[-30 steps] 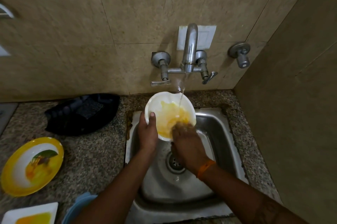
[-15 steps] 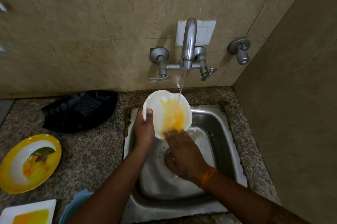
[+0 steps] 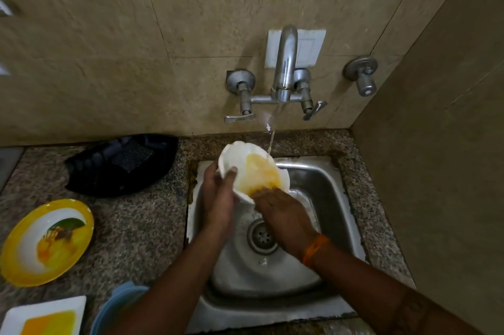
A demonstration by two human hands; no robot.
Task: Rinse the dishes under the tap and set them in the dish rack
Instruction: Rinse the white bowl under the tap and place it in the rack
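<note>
My left hand (image 3: 218, 193) grips the left rim of a white bowl (image 3: 237, 156) smeared with yellow residue, thumb on its inner face. The bowl tilts over the back left of the steel sink (image 3: 321, 184). My right hand (image 3: 283, 214) lies flat with straight fingers on the bowl's lower inside, over the yellow patch. A thin stream of water falls from the wall tap (image 3: 285, 67) onto the bowl's upper right edge. The black dish rack (image 3: 120, 165) sits on the counter left of the sink.
A yellow-rimmed dirty plate (image 3: 46, 242) lies on the granite counter at the left. A white square dish (image 3: 43, 317) with yellow residue and a blue item (image 3: 120, 302) sit at the bottom left. The right wall stands close beside the sink. A second valve (image 3: 361, 75) sticks out at the back right.
The bowl has tilted and shifted slightly left. My right hand has slid down to the bowl's lower edge, fingers rubbing the yellow patch. My left hand keeps its hold.
</note>
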